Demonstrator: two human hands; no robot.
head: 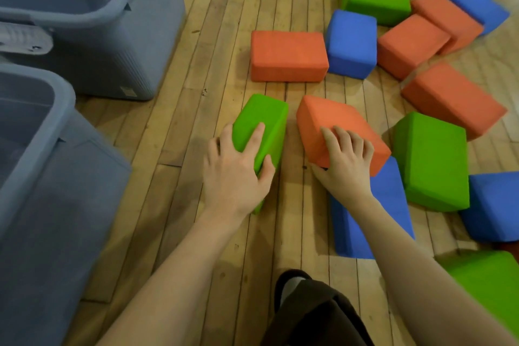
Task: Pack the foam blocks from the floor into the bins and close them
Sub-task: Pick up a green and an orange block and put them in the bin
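1. Left hand [233, 174], centre of the frame: we find the fingers spread over the top of a green block [262, 126] and the thumb curled down its right side, so it grips the near end. The block lies on the wooden floor [179, 126]; we judge the grip is set for a lift toward the bins.

2. Right hand [344, 161], just right of centre: 4 fingers curl over the top near edge of an orange block [334, 123], thumb hidden beneath. This block sits tilted, its near end propped on a blue block [373, 222], which likely gives the thumb room to get under.

3. Bins, 2 in view, both grey-blue and open: the far bin [118, 11] at upper left and the near bin [64, 154] at lower left. We see no lids on them, and the visible parts of their insides hold no blocks. They stand just left of the hands, a short carry away.

4. Loose blocks, upper right to lower right: orange, blue and green ones scattered and leaning on each other, including an orange flat block [288, 56] above the hands and a large green block [434, 160] to the right.

5. Progress, our judgement: early; most blocks await packing.
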